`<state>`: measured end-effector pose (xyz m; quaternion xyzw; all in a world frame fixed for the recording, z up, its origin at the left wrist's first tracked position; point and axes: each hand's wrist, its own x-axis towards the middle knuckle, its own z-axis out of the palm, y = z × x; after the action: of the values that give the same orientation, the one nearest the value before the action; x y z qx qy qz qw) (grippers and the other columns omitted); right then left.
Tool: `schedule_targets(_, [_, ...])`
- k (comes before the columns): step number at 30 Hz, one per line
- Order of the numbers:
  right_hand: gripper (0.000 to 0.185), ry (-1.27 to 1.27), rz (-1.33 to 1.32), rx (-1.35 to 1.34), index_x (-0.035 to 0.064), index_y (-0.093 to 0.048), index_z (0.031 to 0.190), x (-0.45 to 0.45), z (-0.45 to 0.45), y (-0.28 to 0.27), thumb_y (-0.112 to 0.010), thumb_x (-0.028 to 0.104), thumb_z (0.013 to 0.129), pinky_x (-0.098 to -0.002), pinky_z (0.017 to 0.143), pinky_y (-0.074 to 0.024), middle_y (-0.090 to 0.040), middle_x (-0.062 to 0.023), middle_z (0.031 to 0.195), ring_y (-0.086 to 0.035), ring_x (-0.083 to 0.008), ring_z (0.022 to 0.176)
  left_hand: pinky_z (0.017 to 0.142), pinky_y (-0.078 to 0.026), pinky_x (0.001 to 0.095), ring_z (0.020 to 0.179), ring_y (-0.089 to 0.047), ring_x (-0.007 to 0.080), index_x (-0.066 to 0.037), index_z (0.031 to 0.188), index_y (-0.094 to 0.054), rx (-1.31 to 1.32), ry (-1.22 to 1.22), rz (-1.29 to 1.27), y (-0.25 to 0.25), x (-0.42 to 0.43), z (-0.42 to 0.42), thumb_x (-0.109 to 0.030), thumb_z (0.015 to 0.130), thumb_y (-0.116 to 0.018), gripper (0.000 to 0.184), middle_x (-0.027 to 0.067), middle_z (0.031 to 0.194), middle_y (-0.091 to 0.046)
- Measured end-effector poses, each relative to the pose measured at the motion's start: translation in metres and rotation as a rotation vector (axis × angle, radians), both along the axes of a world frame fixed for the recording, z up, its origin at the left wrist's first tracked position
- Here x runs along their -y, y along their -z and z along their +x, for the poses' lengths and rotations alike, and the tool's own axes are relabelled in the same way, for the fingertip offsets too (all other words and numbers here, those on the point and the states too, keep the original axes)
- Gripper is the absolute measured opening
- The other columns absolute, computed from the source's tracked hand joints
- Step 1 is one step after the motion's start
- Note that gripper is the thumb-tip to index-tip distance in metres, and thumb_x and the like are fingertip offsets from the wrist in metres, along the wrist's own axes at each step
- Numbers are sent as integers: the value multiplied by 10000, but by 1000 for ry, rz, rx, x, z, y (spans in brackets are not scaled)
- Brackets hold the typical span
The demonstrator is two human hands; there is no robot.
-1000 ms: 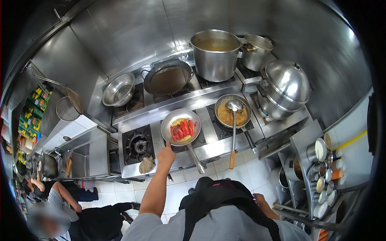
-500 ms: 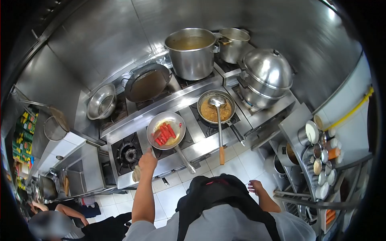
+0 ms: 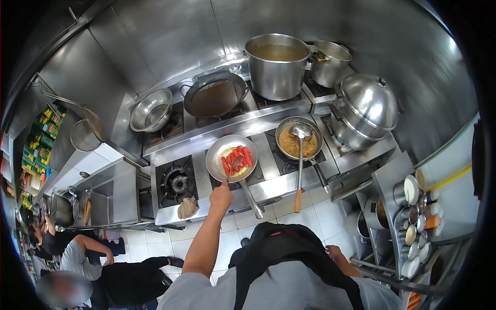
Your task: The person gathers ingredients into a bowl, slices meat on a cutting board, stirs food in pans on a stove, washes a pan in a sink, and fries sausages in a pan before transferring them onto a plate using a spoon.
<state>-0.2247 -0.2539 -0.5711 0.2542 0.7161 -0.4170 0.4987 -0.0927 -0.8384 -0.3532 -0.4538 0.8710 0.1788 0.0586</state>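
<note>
Black cloth of an apron lay nearest. Well apart from each other were the hands: the right hand hung low beside the body, its grip impossible to tell; the left hand was closed around a thin utensil reaching into a frying pan. Red pieces lay inside it, on the stove. Behind stood a dark wok and a tall steel pot.
</note>
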Motion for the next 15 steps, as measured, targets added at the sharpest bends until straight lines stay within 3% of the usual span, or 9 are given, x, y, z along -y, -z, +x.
schedule_targets(4, [282,141,-55,-1,94,-574,1172,10,-11,-4,-550,241,932,-405,681,-520,-619,-81,1006,-622,-231,818,840,-505,543,946,-653,446,-69,1253,-514,18,-3,-71,-4,22,24,-179,920,-496,351,274,1003,-670])
schedule_targets(9, [239,91,-87,-46,94,-569,1103,32,-3,-32,-561,248,920,-386,680,-515,-615,-72,990,-608,-214,817,788,-537,514,881,-674,443,-132,1344,-470,45,-31,-129,-39,32,31,-177,908,-514,440,266,1014,-676])
schedule_targets(12, [251,-50,-26,9,98,-566,1123,33,2,-19,-559,248,922,-383,678,-512,-609,-66,977,-602,-215,810,771,-536,514,880,-665,440,-195,1414,-429,-38,-79,-187,-13,29,16,-163,904,-517,519,251,1029,-654])
schedule_targets(15, [273,-58,-19,5,95,-581,1155,31,5,-9,-539,242,930,-394,676,-516,-611,-72,982,-602,-223,823,753,-528,519,889,-645,433,-256,1464,-383,-147,-77,-224,45,27,16,-146,918,-505,571,236,1060,-589])
